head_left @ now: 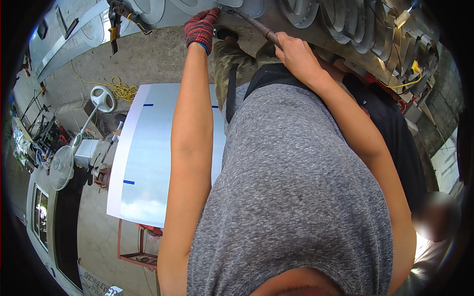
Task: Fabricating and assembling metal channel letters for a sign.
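My left hand (201, 28) wears a red and dark knitted glove and reaches up to the metal sheet pieces (207, 7) at the top edge; its fingers press against the metal, and what they grip is hidden. My right hand (295, 52) is bare and closed around the brown handle of a long metal tool (256, 24) that runs up-left toward the gloved hand. Curved metal strips (355, 24) shaped like letters lie beyond the tool. My grey shirt fills the lower middle of the view.
A large white sheet (148, 148) with small blue marks lies below on the left. A white fan (61, 167), a yellow cord (118, 89) and clutter stand on the concrete floor at left. Another person in dark clothes (395, 138) is close on the right.
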`<state>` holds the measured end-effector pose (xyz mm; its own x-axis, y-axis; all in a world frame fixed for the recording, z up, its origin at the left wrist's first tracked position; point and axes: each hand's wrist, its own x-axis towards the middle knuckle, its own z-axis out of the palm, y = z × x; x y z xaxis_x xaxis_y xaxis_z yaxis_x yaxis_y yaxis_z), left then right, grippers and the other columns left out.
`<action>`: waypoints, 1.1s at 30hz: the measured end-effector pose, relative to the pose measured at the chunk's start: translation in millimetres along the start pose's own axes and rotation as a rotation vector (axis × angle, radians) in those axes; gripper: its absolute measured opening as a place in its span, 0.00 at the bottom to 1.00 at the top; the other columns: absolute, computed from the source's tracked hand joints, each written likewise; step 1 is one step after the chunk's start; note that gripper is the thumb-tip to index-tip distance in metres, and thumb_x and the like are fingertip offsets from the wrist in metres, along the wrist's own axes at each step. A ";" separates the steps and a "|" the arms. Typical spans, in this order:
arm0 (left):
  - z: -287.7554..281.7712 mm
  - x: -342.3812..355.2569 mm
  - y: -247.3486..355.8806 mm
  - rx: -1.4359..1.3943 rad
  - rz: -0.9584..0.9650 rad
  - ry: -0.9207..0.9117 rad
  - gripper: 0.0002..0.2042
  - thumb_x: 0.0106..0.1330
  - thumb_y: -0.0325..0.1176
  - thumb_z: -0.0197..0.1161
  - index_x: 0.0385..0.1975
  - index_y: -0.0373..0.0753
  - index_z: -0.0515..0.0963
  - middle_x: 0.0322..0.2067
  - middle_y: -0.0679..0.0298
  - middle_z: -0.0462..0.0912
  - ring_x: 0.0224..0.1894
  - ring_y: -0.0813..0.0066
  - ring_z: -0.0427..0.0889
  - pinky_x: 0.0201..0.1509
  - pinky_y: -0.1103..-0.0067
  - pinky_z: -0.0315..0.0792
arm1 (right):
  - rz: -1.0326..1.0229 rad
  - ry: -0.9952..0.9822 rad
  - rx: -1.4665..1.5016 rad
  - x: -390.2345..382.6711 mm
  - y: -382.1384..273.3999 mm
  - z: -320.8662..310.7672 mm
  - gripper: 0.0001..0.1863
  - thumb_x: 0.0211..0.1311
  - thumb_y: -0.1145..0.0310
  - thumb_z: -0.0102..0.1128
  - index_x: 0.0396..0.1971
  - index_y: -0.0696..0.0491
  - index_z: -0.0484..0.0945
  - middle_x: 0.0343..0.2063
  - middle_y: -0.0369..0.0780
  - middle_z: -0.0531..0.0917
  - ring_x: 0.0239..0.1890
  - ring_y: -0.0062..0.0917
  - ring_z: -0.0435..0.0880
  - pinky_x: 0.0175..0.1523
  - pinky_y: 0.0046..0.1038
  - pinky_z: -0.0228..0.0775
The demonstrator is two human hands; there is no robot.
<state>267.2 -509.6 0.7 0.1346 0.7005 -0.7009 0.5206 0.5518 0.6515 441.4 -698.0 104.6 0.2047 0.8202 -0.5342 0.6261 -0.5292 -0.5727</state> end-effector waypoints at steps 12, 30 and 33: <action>0.5 2.2 -2.6 -0.005 0.002 0.010 0.18 0.56 0.41 0.74 0.42 0.35 0.85 0.38 0.61 0.87 0.44 0.71 0.81 0.57 0.74 0.69 | -0.028 0.022 0.003 5.1 -0.5 5.4 0.09 0.60 0.72 0.56 0.35 0.62 0.70 0.31 0.57 0.82 0.37 0.54 0.81 0.44 0.49 0.73; 0.5 0.8 -2.1 -0.008 0.039 -0.007 0.19 0.57 0.41 0.73 0.43 0.34 0.84 0.38 0.60 0.87 0.42 0.72 0.81 0.54 0.75 0.70 | -0.040 0.047 -0.022 1.6 -8.7 -0.5 0.09 0.60 0.72 0.56 0.34 0.63 0.71 0.32 0.56 0.82 0.37 0.54 0.81 0.43 0.49 0.73; 0.9 2.2 -3.2 -0.023 0.006 0.000 0.19 0.58 0.40 0.72 0.43 0.34 0.84 0.38 0.60 0.87 0.42 0.72 0.81 0.54 0.75 0.70 | -0.028 0.041 -0.031 4.3 -9.6 2.5 0.09 0.60 0.73 0.56 0.34 0.63 0.71 0.32 0.56 0.82 0.37 0.54 0.81 0.44 0.49 0.73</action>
<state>266.5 -510.3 -3.2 0.1377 0.7035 -0.6972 0.5003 0.5581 0.6620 434.4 -690.0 106.2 0.2167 0.8431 -0.4922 0.6548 -0.4995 -0.5672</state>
